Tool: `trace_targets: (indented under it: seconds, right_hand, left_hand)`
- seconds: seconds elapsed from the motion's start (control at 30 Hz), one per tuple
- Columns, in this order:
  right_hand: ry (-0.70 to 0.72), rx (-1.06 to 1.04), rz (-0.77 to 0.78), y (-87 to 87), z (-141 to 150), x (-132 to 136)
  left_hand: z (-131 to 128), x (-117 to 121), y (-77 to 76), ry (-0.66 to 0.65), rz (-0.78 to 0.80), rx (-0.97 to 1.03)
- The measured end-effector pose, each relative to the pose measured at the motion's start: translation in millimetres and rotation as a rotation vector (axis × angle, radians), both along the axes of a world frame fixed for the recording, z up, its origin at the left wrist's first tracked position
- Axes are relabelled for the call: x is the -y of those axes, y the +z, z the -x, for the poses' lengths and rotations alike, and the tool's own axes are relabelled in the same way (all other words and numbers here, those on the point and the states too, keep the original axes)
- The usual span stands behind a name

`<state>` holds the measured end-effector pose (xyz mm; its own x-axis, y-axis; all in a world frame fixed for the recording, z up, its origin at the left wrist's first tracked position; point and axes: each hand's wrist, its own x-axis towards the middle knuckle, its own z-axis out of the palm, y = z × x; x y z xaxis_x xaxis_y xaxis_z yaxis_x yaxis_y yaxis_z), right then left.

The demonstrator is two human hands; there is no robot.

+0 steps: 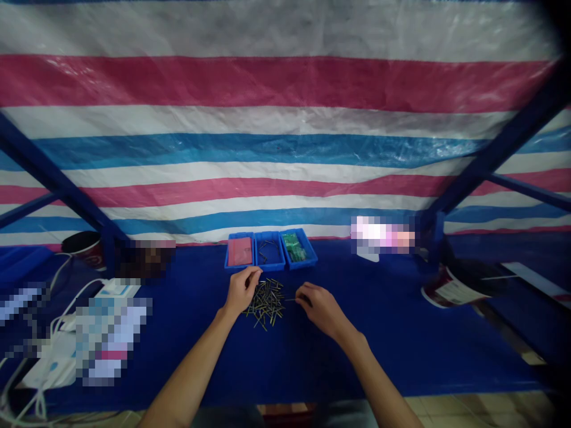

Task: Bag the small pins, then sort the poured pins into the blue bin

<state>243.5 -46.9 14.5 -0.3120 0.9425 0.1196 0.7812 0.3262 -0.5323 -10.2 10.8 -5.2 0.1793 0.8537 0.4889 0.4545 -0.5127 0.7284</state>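
A loose pile of thin metal pieces (267, 302), like small rods or long screws, lies on the blue table between my hands. My left hand (243, 290) is at the pile's left edge, thumb and fingers pinched together; whatever is between them is hidden. To the right of the pile, my right hand (317, 302) pinches a thin metal rod (289, 299) that points left toward the pile. Just beyond stand three joined blue trays: the left tray (226, 265) holds pink pieces, the middle tray (282, 265) a few thin rods, the right tray (312, 257) small green packets.
White power strips (53, 359) and cables lie at the left. A tub (455, 288) stands at the right and a dark bucket (84, 246) at the back left. Blurred items lie on both sides. A striped tarp (285, 148) hangs behind, between blue posts.
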Motion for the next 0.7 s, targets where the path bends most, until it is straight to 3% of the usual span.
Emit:
trace_targets:
  seconds: [0.17,0.33,0.53,0.7]
  right_hand:
    - [0.011,-0.070,-0.046,20.5,-10.6,-7.8]
    - [0.011,-0.239,-0.166,31.1,10.9,-26.7]
    - [0.033,-0.379,-0.262,23.5,52.5,-57.8]
    - [0.009,-0.411,-0.327,6.7,69.5,-56.6]
  left_hand:
    - [0.1,0.4,0.4,-0.015,0.008,-0.009]
    - [0.3,-0.1,-0.1,-0.035,0.034,-0.017]
    - [1.4,0.1,2.6,-0.044,0.023,-0.022]
    - [1.8,-1.9,-0.1,-0.044,0.014,-0.048]
